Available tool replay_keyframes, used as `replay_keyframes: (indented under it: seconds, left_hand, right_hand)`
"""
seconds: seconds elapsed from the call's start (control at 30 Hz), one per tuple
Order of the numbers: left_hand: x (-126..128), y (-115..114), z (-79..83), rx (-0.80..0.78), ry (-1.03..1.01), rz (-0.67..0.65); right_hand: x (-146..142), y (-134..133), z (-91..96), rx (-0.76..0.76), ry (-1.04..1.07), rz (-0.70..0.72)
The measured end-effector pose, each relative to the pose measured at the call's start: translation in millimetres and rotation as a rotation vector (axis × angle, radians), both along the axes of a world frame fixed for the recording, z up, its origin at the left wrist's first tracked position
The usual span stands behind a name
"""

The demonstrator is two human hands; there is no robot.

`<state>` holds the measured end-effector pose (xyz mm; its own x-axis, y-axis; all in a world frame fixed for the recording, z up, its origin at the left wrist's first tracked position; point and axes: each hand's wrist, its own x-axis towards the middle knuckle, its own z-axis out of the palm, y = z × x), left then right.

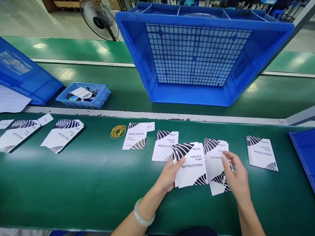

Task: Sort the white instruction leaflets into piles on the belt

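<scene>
My left hand [169, 175] grips a small stack of white instruction booklets [191, 172], thumb on top, the cover reading "Tornado Pump Instructions". Beside that stack, to the right, lie more booklets [215, 160] with some askew ones [216, 189] below them. Over their right edge hovers my right hand [238, 179], its fingers bent and a gap showing between thumb and fingers; nothing is visibly held in it. Whether its fingertips touch the top cover I cannot tell. Partly behind the held stack, another booklet [161, 149] lies on the green table.
Further booklets lie at right [261, 153], upside down at centre [137, 134], and in piles at left [63, 133]. Yellow rubber bands [118, 131] sit near the table's back edge. A large blue crate [188, 95] stands tilted behind, a small blue basket [100, 97] left of it.
</scene>
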<state>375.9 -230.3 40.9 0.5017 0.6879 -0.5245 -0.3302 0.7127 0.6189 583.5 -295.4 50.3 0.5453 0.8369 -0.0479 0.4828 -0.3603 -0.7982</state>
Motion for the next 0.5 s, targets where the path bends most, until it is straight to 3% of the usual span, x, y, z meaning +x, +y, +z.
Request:
replay_keyframes:
  seconds: [0.13,0.33,0.5]
  left_hand:
    - [5,-6,-1.2,0.082,-0.018,-0.080]
    - [2,-7,2.2,0.150,0.010,-0.124]
    - [0,-8,3.9,0.206,0.002,-0.157]
  right_hand:
    - [-28,6,8.4,-0.012,0.097,0.198]
    - [-34,11,10.1,-0.014,0.182,0.147]
    - [-34,12,9.6,-0.052,0.297,0.194]
